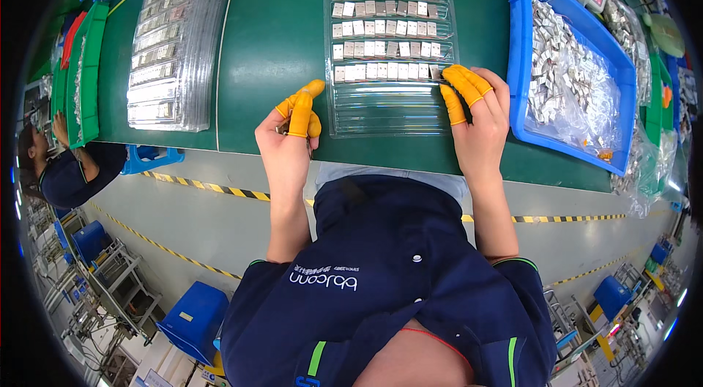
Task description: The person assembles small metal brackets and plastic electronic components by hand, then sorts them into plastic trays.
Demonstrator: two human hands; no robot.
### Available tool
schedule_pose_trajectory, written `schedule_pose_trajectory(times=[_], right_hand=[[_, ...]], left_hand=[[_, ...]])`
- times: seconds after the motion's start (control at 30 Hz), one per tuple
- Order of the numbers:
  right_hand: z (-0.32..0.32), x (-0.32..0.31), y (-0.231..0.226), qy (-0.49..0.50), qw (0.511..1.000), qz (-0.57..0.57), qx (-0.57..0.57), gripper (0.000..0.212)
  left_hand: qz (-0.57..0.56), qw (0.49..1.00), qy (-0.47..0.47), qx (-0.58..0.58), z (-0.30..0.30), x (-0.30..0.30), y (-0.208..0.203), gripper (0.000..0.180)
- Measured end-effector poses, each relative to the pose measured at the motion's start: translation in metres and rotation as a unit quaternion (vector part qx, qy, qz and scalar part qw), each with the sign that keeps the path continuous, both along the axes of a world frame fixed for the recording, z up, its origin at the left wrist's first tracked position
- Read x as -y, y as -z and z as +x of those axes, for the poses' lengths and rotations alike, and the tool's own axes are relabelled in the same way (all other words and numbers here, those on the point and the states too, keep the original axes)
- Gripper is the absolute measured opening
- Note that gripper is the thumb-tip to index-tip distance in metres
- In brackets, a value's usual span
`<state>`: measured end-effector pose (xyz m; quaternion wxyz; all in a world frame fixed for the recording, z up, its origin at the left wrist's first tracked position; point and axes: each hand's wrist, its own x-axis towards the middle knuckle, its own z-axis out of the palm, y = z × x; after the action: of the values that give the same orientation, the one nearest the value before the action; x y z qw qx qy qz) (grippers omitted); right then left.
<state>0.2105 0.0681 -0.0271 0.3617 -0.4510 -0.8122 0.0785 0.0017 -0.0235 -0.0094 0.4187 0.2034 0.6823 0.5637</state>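
A clear plastic tray (pixel 388 110) lies before me, holding rows of silver USB plugs (pixel 381 49); its nearest grooves hold no plugs. My right hand (pixel 476 98), in yellow finger cots, is at the right end of the nearest filled row. Its thumb and fingers pinch a USB plug (pixel 435 72) there, partly hidden by the fingertips. Left of the tray, my left hand (pixel 291 125) is curled closed, also in yellow finger cots. Small metal pieces show between its fingers, too covered to make out fully.
A blue bin (pixel 518 57) of loose USB plugs and clear bags stands at right. Stacked filled trays (pixel 172 43) lie at left on the green table (pixel 274 13). Beyond them are a green bin (pixel 89 79) and a co-worker (pixel 69 175). Plastic bags (pixel 644 160) hang over the right edge.
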Motion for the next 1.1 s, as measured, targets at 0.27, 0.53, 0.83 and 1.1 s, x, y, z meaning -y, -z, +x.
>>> schedule_pose_trajectory(times=[0.27, 0.53, 0.83, 1.1], right_hand=[[0.000, 0.003, -0.007, -0.039, 0.991, 0.050, -0.121, 0.025], [-0.034, 0.018, -0.026, -0.153, 0.981, 0.016, -0.114, 0.033], [-0.052, 0.030, -0.031, -0.213, 0.950, -0.160, -0.162, 0.029], [-0.044, 0.030, -0.042, -0.190, 0.921, -0.292, -0.175, 0.023]], left_hand=[[-0.049, 0.996, 0.053, -0.053, 0.009, -0.005, -0.005, 0.026], [0.098, 0.992, 0.035, 0.072, 0.005, -0.019, -0.004, 0.060], [0.106, 0.972, 0.106, 0.183, 0.038, 0.002, -0.003, 0.057], [0.074, 0.959, 0.128, 0.240, 0.035, 0.000, -0.003, 0.041]])
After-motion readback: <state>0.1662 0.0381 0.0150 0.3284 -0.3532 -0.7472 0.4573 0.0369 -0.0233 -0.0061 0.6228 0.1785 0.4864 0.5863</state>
